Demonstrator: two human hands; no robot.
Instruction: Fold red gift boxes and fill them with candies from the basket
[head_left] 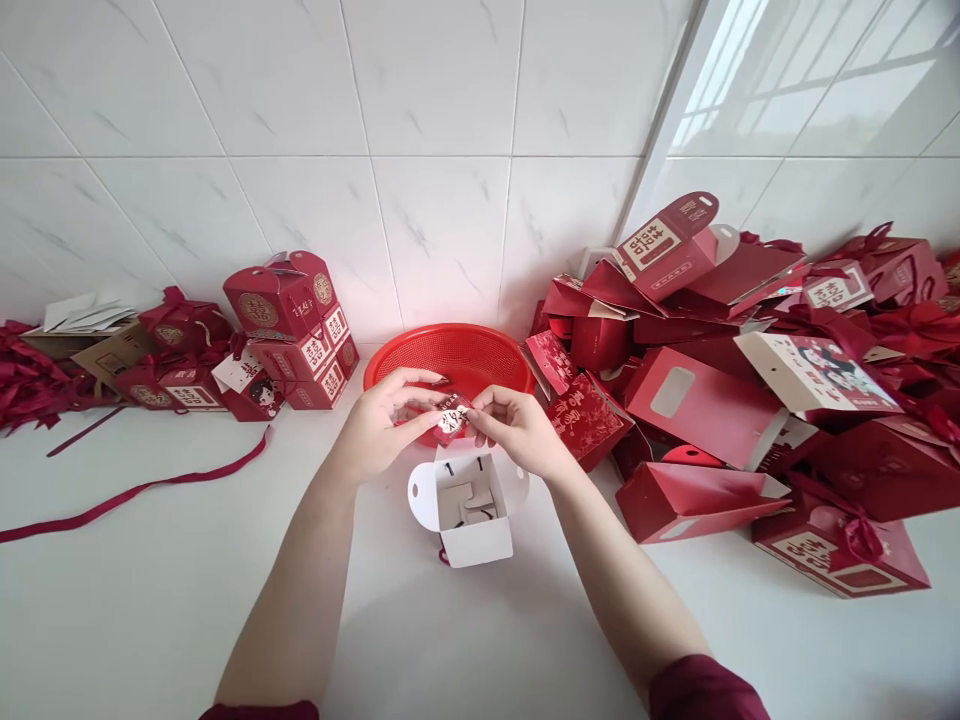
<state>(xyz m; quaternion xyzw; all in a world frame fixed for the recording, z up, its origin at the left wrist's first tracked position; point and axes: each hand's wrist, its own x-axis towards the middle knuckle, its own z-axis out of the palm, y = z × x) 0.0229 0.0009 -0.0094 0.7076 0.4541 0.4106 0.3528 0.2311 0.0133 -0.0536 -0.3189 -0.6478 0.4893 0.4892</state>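
Note:
Between my two hands is a small red-and-white packet point(452, 420) with dark writing and a shiny wrapper. My left hand point(386, 425) pinches its left side, with the thumb in front. The thumb and fingertips of my right hand point(517, 425) are closed on its right edge. Just below the packet, an open white-sided box point(474, 545) stands on the counter with its rounded flaps spread out. Its inside shows folded bottom flaps and small dark marks. Behind my hands sits a red plastic basket point(450, 335), its front partly covered by them.
A large pile of red boxes point(701, 400) spreads along the right. Stacked red boxes point(289, 325) stand against the tiled wall point(435, 90) at left. A dark red ribbon point(142, 490) lies loose on the white counter point(172, 600); more ribbons point(34, 375) heap at far left.

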